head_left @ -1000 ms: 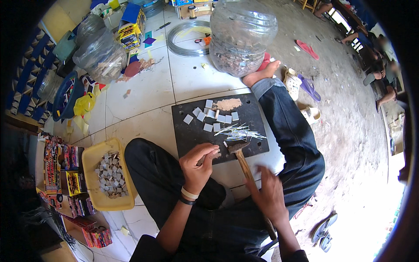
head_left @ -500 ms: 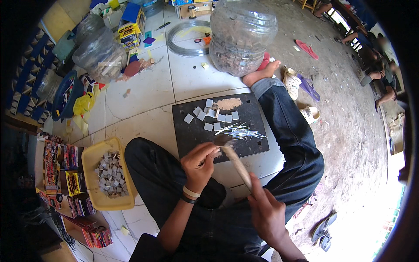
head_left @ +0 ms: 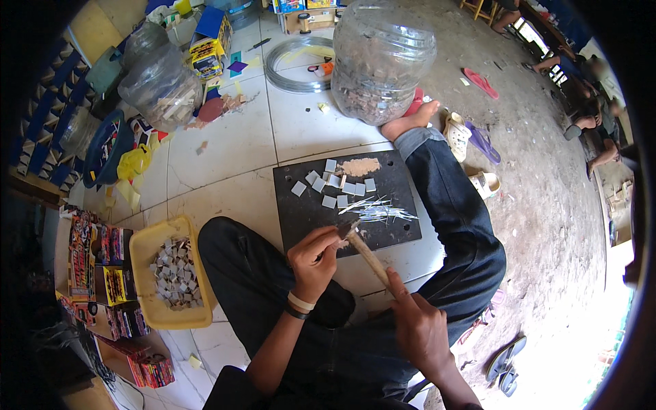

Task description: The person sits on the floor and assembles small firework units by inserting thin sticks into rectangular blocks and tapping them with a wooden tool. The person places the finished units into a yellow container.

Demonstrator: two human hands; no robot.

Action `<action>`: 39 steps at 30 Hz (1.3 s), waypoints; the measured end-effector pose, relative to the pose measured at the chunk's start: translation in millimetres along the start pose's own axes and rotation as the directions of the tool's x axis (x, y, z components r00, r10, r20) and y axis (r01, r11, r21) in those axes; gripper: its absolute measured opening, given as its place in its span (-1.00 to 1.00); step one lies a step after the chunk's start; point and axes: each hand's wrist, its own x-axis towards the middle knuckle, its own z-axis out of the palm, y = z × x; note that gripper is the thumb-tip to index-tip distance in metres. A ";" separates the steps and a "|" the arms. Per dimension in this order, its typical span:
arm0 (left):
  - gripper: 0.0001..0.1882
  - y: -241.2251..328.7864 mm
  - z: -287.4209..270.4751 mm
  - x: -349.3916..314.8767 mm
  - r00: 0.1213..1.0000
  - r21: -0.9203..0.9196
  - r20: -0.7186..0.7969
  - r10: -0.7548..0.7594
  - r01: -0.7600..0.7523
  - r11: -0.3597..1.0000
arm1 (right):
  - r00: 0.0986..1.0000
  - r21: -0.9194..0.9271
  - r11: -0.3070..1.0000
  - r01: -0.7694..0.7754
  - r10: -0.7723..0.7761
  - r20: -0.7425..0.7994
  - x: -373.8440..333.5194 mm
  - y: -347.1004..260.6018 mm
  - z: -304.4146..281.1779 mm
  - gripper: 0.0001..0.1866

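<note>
My right hand (head_left: 418, 321) is wrapped round the wooden handle of a hammer (head_left: 371, 261). The hammer's head is over the near edge of a black board (head_left: 301, 217), close to my left fingertips. My left hand (head_left: 313, 261) is pinched at that edge; what its fingers hold is hidden beside the hammer head. On the board lie several small grey square pieces (head_left: 329, 202), a heap of thin pale wire-like sticks (head_left: 379, 209) and a patch of tan powder (head_left: 360, 167).
A yellow tub (head_left: 140, 273) of similar small pieces stands left of my knee. Beyond the board are a big clear plastic container (head_left: 383, 61) and a wire coil (head_left: 273, 72). Printed boxes (head_left: 113, 283) line the left; sandals (head_left: 506, 362) lie at right. Other people sit far right.
The hammer head has gone from a motion blur to a clear shape near my left fingertips. The left hand stays nearly in place. The whole view has shifted slightly.
</note>
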 end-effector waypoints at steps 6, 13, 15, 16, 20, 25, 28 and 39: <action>-0.83 1.8 -4.9 4.8 0.984 -0.214 0.035 -0.174 0.177 0.961 | 0.995 0.252 0.964 -0.082 0.095 -0.039 -7.4 24.3 11.3 -0.37; -0.71 24.6 -74.0 16.8 0.780 -0.533 0.068 -0.623 0.556 0.638 | 0.965 0.490 0.832 -0.260 0.222 0.137 -14.9 47.6 23.1 -0.49; -0.64 32.2 -103.3 12.6 0.779 -0.465 -0.009 -0.626 0.551 0.693 | 0.991 0.448 0.884 -0.132 0.129 0.036 -8.6 49.2 23.7 -0.52; -0.63 36.1 -122.3 8.6 0.784 -0.433 -0.056 -0.618 0.538 0.723 | 0.996 0.419 0.906 -0.056 0.082 -0.045 -2.5 49.4 25.2 -0.57; -0.61 47.2 -202.1 3.1 0.797 -0.069 -0.500 -0.340 0.354 0.933 | 0.991 0.331 0.941 -0.064 0.101 -0.093 20.7 57.9 15.7 -0.68; -0.75 59.7 -197.2 -3.3 0.797 0.498 -0.598 0.082 0.289 0.818 | 0.959 0.300 0.952 0.059 0.030 -0.283 74.1 71.3 16.2 -0.68; -0.77 49.2 -131.6 11.2 0.975 0.638 -0.219 0.035 0.116 0.761 | 0.949 0.214 0.971 0.105 -0.033 -0.314 116.7 72.7 33.3 -0.71; -0.60 4.6 -7.8 57.3 0.968 0.526 0.250 -0.017 -0.121 0.842 | 0.957 0.206 0.961 0.183 -0.126 -0.262 158.8 76.4 67.8 -0.88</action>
